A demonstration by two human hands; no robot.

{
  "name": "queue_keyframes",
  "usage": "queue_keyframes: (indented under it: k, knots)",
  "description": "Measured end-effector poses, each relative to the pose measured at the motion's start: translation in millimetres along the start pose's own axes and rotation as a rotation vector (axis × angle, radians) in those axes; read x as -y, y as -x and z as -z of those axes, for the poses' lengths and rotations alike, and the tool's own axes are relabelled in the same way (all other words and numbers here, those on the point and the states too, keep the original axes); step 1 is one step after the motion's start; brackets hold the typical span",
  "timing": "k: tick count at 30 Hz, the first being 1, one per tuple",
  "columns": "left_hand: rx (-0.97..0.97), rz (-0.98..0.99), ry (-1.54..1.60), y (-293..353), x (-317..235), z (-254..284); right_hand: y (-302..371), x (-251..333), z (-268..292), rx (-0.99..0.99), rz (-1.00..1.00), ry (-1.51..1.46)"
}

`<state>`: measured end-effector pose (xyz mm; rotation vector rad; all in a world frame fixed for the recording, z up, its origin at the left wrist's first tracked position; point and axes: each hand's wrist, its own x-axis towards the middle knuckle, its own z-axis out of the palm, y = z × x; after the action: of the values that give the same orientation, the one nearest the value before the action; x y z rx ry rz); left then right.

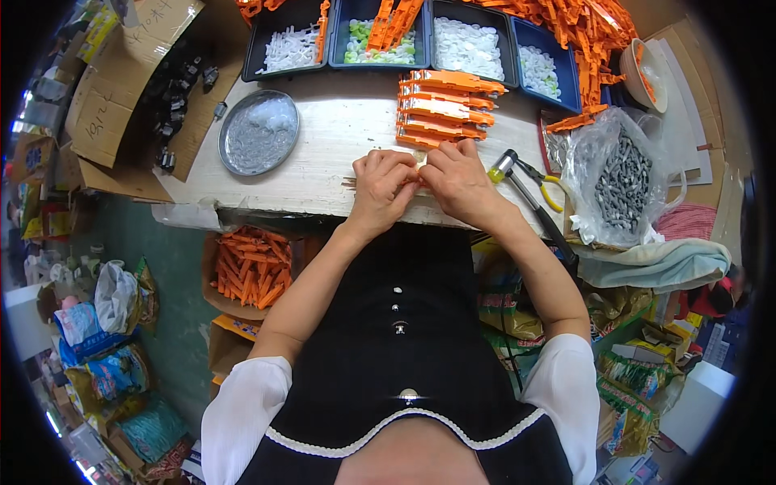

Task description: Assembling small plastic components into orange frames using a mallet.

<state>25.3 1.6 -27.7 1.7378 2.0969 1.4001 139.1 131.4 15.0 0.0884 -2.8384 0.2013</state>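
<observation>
My left hand (381,184) and my right hand (457,179) meet over the front edge of the white table (323,113). Both have their fingers pinched together around something small and pale, mostly hidden by the fingertips. Just beyond them lies a row of orange plastic parts (444,107) with metal pieces in them. To the right of my right hand rests a hammer (525,194) with a yellow-green tip and dark handle. Pliers (552,187) with yellow grips lie beside it. Some thin brown strips (349,183) are near my left hand.
A round grey dish (257,137) holds clear material at left. Along the back stand dark bins (426,65) of small white and green parts, with orange parts heaped behind. A plastic bag (584,158) of grey pieces sits right. Below the table is a box of orange parts (252,267).
</observation>
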Motion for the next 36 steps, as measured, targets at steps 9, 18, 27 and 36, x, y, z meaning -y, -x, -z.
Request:
queue_keyframes:
  k: [9, 18, 27, 36]
  knots:
    - [0.037, -0.012, 0.017, -2.1, 2.6, 1.5, -0.9, 0.5, -0.6, 0.023, -0.031, -0.053]
    - [0.064, 0.013, 0.012, -3.6, -0.7, 4.1, 14.3, 6.1, 1.6, -0.078, -0.187, -0.056]
    - [0.104, 0.046, -0.039, -14.1, 0.6, 3.3, 112.1, -60.4, 65.3, -0.407, -0.579, 0.044]
    - [0.222, -0.142, -0.205, -21.3, -1.0, 8.9, 245.1, -133.9, 99.7, 0.069, -1.279, 0.742]
